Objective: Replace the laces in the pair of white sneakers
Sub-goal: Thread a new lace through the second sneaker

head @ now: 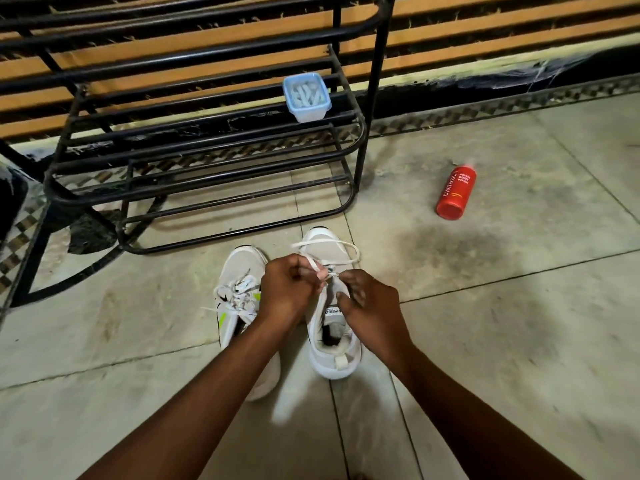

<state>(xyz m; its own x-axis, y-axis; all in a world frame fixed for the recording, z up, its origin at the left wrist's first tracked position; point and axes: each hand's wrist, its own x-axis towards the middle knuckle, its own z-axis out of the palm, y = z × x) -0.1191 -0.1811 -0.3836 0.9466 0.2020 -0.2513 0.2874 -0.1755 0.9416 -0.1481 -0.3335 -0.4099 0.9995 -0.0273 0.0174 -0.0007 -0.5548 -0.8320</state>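
While both hands work over the right sneaker, these are noted:

Left hand [289,289]: fingers curled, a strand of the white lace [332,249] is pinched just above the eyelets.
Right hand [372,306]: fingers bent at the tongue of the right sneaker [332,327]; whether the lace or the tongue is gripped cannot be told.
Lace: a loop is thrown far of the hands over the toe, then brought back to the fingers.
Key relation: right sneaker lies directly under and just far of both hands, long axis near-to-far, heel near, toe far; right hand is nearer the collar, left hand nearer the eyelets.
Step, judged: lace is being fed or pulled at the eyelets; which cannot be told.
Left sneaker [242,306]: just left of the other, parallel, seen laced, partly hidden by the left forearm.
Floor [519,306]: tiled.
Red bottle [456,192]: lying far right, well apart.
Shoe rack [207,161]: black, far left.
Blue tub [306,98]: set on the rack; pale pieces inside, possibly laces.
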